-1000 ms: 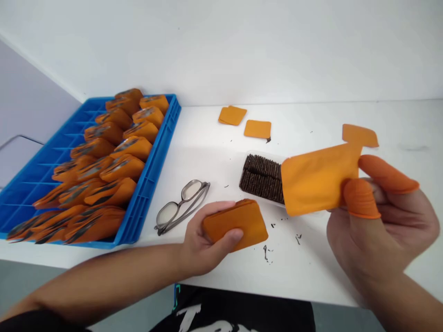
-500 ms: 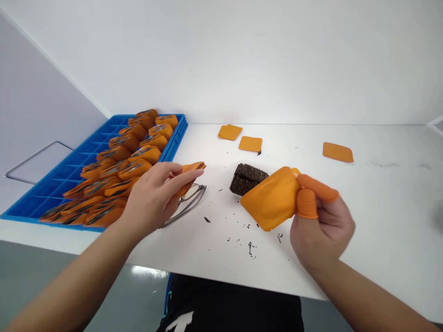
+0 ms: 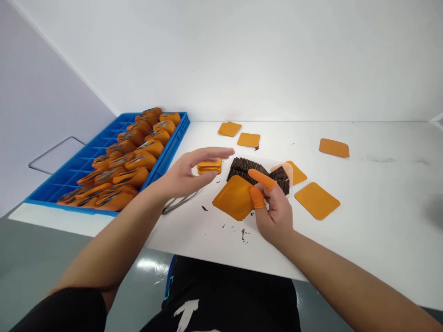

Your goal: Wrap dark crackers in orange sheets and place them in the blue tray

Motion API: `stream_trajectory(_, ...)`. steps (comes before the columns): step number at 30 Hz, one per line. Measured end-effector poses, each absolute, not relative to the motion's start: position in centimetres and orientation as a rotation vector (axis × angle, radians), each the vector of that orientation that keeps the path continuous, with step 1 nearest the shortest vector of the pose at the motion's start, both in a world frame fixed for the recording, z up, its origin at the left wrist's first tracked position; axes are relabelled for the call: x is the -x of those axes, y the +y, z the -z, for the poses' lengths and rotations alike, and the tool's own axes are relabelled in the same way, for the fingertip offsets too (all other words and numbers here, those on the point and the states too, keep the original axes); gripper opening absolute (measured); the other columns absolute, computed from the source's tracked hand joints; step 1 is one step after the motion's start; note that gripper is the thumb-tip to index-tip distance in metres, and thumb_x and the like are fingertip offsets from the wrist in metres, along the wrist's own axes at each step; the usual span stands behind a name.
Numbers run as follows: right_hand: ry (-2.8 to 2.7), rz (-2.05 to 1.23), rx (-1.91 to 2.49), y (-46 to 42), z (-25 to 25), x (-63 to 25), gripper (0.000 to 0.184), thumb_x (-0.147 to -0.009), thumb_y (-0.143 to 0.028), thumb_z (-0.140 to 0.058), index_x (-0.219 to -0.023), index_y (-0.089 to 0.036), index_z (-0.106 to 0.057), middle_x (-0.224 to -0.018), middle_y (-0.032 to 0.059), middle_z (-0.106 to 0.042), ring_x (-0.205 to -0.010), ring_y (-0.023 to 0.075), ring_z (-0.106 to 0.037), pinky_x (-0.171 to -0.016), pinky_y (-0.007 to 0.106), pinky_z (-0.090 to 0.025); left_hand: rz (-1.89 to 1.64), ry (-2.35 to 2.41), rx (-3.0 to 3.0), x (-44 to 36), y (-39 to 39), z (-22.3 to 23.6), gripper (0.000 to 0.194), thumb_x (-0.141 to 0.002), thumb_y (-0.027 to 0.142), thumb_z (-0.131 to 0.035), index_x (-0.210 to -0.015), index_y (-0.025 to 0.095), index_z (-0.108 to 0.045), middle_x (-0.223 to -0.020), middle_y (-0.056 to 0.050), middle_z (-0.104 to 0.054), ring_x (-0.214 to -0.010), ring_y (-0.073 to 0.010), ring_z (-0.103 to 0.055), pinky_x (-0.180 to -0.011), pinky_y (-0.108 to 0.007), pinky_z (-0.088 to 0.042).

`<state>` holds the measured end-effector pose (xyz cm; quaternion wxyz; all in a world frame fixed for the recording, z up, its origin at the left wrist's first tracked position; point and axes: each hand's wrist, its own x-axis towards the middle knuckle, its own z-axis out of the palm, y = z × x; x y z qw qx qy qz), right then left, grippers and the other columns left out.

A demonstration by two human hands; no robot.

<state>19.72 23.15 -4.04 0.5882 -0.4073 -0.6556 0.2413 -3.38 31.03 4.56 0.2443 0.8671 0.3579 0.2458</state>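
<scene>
My right hand (image 3: 275, 212), with orange finger cots on thumb and index finger, pinches a flat orange sheet (image 3: 233, 198) with rounded corners by its right edge. That sheet overlaps the near side of a clear plastic tray (image 3: 291, 177) packed with thin dark brown pieces (image 3: 245, 166). My left hand (image 3: 187, 173) is open, thumb and fingers apart, around the near side of a small stack of orange sheets (image 3: 210, 167); whether it touches them I cannot tell. A dark square piece (image 3: 278, 174) lies askew at the tray's right end.
A blue crate (image 3: 176, 152) at left holds rows of orange bundles (image 3: 141, 161). Glasses (image 3: 180, 201) lie partly hidden by my left arm. Loose orange sheets (image 3: 317, 201) lie right of the tray, others (image 3: 249, 139) behind it. Dark crumbs (image 3: 243, 234) dot the white table.
The stack has left my left hand and lies on the table; that hand has opened. My right hand has moved left and down over the tray with an orange sheet. Two loose sheets now show right of the tray.
</scene>
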Motion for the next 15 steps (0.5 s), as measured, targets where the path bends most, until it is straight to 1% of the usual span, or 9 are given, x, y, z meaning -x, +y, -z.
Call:
stream_trajectory(2, -1.539, -0.519, 0.921, 23.1, 3.8, -20.0, 0.041, -0.104, -0.022, -0.056, -0.144, -0.03, -0.062, -0.08, -0.0025, -0.068, -0.067, 0.0134, -0.06, -0.061, 0.029, -0.055, -0.678, 0.888, -2.22, 2.8, 28.8, -5.3, 0.05, -0.097, 0.042, -0.068, -0.145, 0.029, -0.064, -0.135, -0.01, -0.075, -0.108, -0.0234, -0.074, -0.088, -0.033, -0.061)
stream_trajectory(3, -1.549, -0.504, 0.904, 23.0, 3.6, -20.1, 0.041, -0.103, -0.021, -0.058, -0.142, -0.03, -0.063, -0.078, -0.0033, -0.066, -0.066, 0.0132, -0.059, -0.06, 0.029, -0.053, -0.536, 0.945, -2.283, 2.3, 27.9, -5.3, 0.041, -0.092, 0.045, -0.075, -0.13, 0.029, -0.074, -0.112, -0.006, -0.081, -0.088, -0.0199, -0.073, -0.077, -0.03, -0.058)
stream_trajectory(4, -1.558, -0.494, 0.887, 23.0, 3.4, -20.1, 0.041, -0.101, -0.02, -0.06, -0.14, -0.031, -0.065, -0.076, -0.0041, -0.065, -0.065, 0.0127, -0.058, -0.059, 0.028, -0.052, -0.392, 0.946, -2.361, 1.8, 27.2, -5.2, 0.025, -0.094, 0.045, -0.074, -0.11, 0.028, -0.08, -0.085, -0.002, -0.079, -0.071, -0.0172, -0.069, -0.069, -0.028, -0.053)
stream_trajectory(5, -1.563, -0.487, 0.872, 23.0, 3.1, -20.2, 0.042, -0.1, -0.019, -0.062, -0.139, -0.033, -0.065, -0.075, -0.0049, -0.065, -0.064, 0.0122, -0.058, -0.059, 0.028, -0.051, -0.363, 0.938, -2.419, 1.3, 26.7, -5.0, 0.02, -0.097, 0.042, -0.069, -0.096, 0.027, -0.082, -0.071, 0.0, -0.074, -0.066, -0.0168, -0.067, -0.067, -0.028, -0.051)
stream_trajectory(6, -1.556, -0.48, 0.858, 22.9, 2.9, -20.2, 0.045, -0.099, -0.018, -0.064, -0.141, -0.035, -0.064, -0.076, -0.0055, -0.064, -0.065, 0.0117, -0.058, -0.06, 0.027, -0.051, -0.384, 0.928, -2.416, 0.7, 26.4, -4.6, 0.022, -0.099, 0.04, -0.067, -0.091, 0.026, -0.082, -0.066, 0.001, -0.072, -0.064, -0.0162, -0.066, -0.066, -0.028, -0.05)
stream_trajectory(8, -1.505, -0.459, 0.836, 23.0, 2.4, -20.3, 0.056, -0.097, -0.02, -0.066, -0.149, -0.038, -0.056, -0.083, -0.0047, -0.063, -0.071, 0.0123, -0.059, -0.065, 0.029, -0.051, -0.619, 0.915, -2.202, -0.3, 26.1, -3.5, 0.023, -0.1, 0.039, -0.067, -0.091, 0.024, -0.082, -0.07, 0.0, -0.074, -0.067, -0.016, -0.069, -0.068, -0.028, -0.053)
stream_trajectory(11, -1.412, -0.491, 0.871, 23.1, 2.2, -20.1, 0.074, -0.088, -0.031, -0.078, -0.156, -0.036, -0.047, -0.101, 0.0001, -0.063, -0.093, 0.0179, -0.061, -0.079, 0.035, -0.054, -1.152, 0.905, -1.693, -2.0, 25.6, -1.6, 0.026, -0.1, 0.047, -0.067, -0.106, 0.024, -0.079, -0.096, -0.003, -0.082, -0.09, -0.0181, -0.076, -0.083, -0.031, -0.061)
stream_trajectory(13, -1.428, -0.595, 0.93, 23.0, 2.3, -19.9, 0.067, -0.084, -0.036, -0.084, -0.145, -0.033, -0.058, -0.107, 0.0022, -0.066, -0.098, 0.0201, -0.062, -0.083, 0.038, -0.055, -1.283, 0.92, -1.577, -3.0, 25.1, -0.3, 0.032, -0.105, 0.051, -0.058, -0.109, 0.024, -0.075, -0.104, -0.004, -0.081, -0.098, -0.0187, -0.076, -0.091, -0.034, -0.063)
stream_trajectory(15, -1.445, -0.678, 0.991, 23.0, 2.6, -19.7, 0.042, -0.089, -0.034, -0.079, -0.13, -0.029, -0.068, -0.105, 0.0028, -0.069, -0.093, 0.0187, -0.063, -0.081, 0.038, -0.056, -1.303, 0.918, -1.545, -3.7, 24.5, 1.0, 0.032, -0.106, 0.05, -0.056, -0.108, 0.023, -0.074, -0.102, -0.005, -0.079, -0.098, -0.0194, -0.075, -0.092, -0.037, -0.063)
